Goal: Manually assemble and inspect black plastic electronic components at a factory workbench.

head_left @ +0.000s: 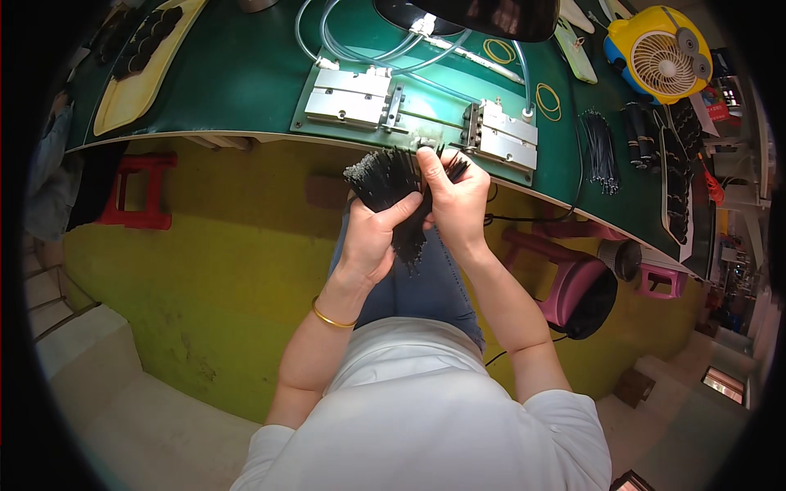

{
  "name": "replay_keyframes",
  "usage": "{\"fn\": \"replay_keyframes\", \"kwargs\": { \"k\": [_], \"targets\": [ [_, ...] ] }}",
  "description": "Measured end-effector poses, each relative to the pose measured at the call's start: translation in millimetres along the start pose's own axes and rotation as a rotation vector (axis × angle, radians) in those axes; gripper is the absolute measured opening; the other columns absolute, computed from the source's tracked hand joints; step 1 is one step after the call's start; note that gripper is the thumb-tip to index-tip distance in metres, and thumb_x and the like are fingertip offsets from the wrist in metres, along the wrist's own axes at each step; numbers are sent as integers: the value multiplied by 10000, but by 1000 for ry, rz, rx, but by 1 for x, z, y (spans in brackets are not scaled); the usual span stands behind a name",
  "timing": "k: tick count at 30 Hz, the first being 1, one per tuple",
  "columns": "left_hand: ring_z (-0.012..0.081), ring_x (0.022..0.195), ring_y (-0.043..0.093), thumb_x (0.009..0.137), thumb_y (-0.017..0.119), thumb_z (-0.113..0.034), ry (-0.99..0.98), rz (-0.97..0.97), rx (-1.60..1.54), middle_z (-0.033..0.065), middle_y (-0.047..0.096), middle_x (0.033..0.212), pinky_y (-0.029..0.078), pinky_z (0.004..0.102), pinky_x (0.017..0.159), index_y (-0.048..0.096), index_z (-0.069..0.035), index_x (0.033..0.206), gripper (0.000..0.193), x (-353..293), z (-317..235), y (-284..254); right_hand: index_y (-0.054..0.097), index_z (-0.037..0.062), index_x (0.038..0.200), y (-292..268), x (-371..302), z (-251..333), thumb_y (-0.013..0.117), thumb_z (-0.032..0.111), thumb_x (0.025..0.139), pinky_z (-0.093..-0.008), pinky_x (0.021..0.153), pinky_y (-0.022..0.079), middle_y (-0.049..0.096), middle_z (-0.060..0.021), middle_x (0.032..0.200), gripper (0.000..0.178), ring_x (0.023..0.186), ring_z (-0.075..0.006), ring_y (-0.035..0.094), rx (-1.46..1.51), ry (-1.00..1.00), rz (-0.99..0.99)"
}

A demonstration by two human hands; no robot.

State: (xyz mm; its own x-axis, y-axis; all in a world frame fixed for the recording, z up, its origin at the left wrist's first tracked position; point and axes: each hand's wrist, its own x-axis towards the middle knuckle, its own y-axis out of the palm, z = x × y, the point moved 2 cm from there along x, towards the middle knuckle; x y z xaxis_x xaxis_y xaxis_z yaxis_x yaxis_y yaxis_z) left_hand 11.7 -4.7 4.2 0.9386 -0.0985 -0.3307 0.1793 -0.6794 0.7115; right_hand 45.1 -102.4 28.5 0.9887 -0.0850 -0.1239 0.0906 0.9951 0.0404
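Observation:
A thick bundle of thin black wires (383, 178) with small greyish tips is fanned out in front of me, just off the table's front edge. My left hand (370, 233) is closed around its middle, thumb lying across the strands. On the bundle's right side my right hand (460, 200) pinches some of the strands, its thumb pointing up; what lies under its fingers is partly hidden. Right beyond my hands sits a fixture with two silver metal blocks, a left block (348, 96) and a right block (506, 135), on a green base plate.
Clear air hoses (332, 41) curl behind the fixture under a black lamp (491, 15). A yellow fan (661, 61) and more black wire bundles (600, 151) lie to the right. At the left is a cream tray (123, 110). Red (135, 192) and pink (565, 282) stools stand below.

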Motion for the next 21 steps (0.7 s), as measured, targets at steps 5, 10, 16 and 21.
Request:
{"fn": "replay_keyframes", "kwargs": {
  "k": [5,10,16,21],
  "targets": [
    [144,630,568,806,556,2,-11,43,48,67,584,803,481,257,562,552,5,936,130,-1,-1,-4,623,-7,765,2,-2,2,560,182,853,-192,281,302,507,-11,506,218,336,-53,422,24,8,31],
    [143,629,563,816,558,-22,-28,-5,79,66,581,783,480,258,566,547,9,926,115,-2,1,-5,626,-18,771,2,-2,2,554,172,850,-194,282,308,522,-19,513,218,329,-60,423,25,55,-11],
    [142,625,566,816,564,-28,-24,9,71,65,582,769,481,256,568,550,10,917,109,1,0,-4,629,-20,755,1,0,-1,555,174,848,-198,278,305,544,-34,520,228,319,-66,422,47,63,-34],
    [139,630,567,819,564,-34,-35,33,57,65,582,772,479,253,574,549,7,919,109,2,2,-5,626,-15,740,1,2,-3,560,171,845,-197,275,298,546,-36,519,224,320,-64,421,65,58,-32]
  ]
}}
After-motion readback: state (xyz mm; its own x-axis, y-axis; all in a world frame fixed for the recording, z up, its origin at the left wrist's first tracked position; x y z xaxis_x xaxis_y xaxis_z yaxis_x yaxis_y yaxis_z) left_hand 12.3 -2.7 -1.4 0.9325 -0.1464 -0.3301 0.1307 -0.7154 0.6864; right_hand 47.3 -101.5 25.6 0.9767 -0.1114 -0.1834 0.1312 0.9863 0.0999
